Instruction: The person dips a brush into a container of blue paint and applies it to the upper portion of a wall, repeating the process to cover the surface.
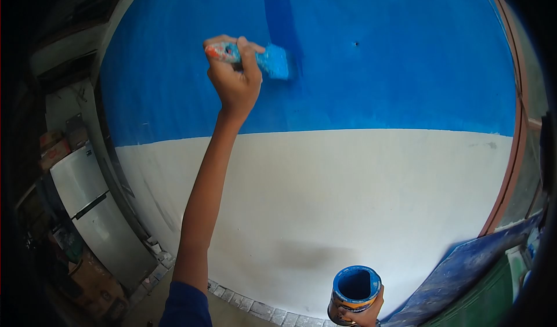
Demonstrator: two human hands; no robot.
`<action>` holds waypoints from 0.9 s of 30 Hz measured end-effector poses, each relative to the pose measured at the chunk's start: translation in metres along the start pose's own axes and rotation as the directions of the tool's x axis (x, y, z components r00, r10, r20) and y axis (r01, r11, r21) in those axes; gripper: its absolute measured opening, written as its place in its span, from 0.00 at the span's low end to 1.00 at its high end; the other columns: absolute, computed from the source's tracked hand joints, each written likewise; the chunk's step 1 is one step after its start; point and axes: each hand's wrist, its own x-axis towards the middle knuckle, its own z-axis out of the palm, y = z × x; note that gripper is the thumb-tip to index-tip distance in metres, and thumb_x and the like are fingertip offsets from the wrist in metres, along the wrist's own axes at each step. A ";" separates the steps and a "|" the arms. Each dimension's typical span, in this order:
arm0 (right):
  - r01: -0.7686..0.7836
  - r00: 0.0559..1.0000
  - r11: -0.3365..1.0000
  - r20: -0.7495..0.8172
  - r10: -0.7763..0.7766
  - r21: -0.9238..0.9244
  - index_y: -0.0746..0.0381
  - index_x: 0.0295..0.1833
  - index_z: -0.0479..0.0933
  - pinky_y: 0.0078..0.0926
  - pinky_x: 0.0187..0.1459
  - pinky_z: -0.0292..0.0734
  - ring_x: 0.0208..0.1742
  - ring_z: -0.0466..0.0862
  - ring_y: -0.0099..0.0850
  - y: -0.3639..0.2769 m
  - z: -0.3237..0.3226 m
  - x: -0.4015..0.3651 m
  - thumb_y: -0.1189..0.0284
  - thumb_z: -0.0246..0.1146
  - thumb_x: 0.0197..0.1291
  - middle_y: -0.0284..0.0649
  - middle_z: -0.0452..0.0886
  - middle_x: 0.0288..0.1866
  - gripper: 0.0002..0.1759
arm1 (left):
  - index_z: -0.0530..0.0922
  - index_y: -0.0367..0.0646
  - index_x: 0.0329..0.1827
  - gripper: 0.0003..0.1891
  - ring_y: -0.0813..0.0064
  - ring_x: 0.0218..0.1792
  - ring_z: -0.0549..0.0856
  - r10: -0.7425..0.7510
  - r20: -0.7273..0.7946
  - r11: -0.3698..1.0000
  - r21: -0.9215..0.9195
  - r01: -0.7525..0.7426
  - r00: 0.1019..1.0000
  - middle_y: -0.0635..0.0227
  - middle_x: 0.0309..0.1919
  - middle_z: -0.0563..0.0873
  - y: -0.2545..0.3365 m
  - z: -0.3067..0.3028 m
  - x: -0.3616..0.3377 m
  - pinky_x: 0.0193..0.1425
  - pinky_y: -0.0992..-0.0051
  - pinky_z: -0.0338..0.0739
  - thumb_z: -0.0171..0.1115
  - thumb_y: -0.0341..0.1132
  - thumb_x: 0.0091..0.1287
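A paintbrush (275,62) with blue-coated bristles and a paint-spattered handle is gripped in my left hand (237,80), which is raised in front of the wall. Its bristles point right and lie against or very close to the blue upper part of the wall (406,66). A darker blue strip (279,14) runs up from the bristles. Low down on the right, my right hand (371,313) is wrapped around a paint can (337,304). The can is open at the top, with blue paint on its rim and inside wall; part of its label is covered by my fingers.
Below the blue, the wall (348,193) is white. A silver refrigerator (110,228) stands at the left with boxes (55,153) behind it. Grey edging tiles (261,309) line the wall's foot. At the right are a brown frame (510,170), a blue-stained sheet (458,275) and a green object (487,292).
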 end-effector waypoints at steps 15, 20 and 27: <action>-0.589 0.803 0.806 0.065 0.592 -0.058 0.66 0.62 0.62 0.35 0.57 0.82 0.53 0.84 0.38 -0.142 0.025 0.108 0.58 0.87 0.25 0.48 0.79 0.53 0.58 | 0.63 0.37 0.44 0.08 0.85 0.13 0.76 0.193 0.197 0.970 0.109 -0.217 0.961 0.61 0.26 0.86 0.004 0.017 -0.060 0.15 0.82 0.67 0.54 0.28 0.75; -0.595 0.799 0.804 0.105 0.592 -0.010 0.66 0.64 0.63 0.36 0.54 0.81 0.52 0.84 0.37 -0.118 0.013 0.080 0.54 0.87 0.25 0.48 0.80 0.51 0.60 | 0.64 0.37 0.43 0.07 0.82 0.12 0.77 -0.064 0.022 0.998 -0.016 0.064 0.998 0.60 0.24 0.85 0.006 0.012 0.008 0.14 0.81 0.68 0.54 0.28 0.75; -0.562 0.825 0.827 0.089 0.558 0.030 0.66 0.63 0.66 0.37 0.49 0.81 0.46 0.83 0.36 -0.118 0.007 0.080 0.48 0.87 0.25 0.48 0.82 0.47 0.60 | 0.65 0.36 0.41 0.07 0.76 0.17 0.83 -0.221 0.281 0.973 0.129 0.191 0.934 0.60 0.22 0.84 0.002 0.013 0.021 0.18 0.78 0.75 0.54 0.26 0.73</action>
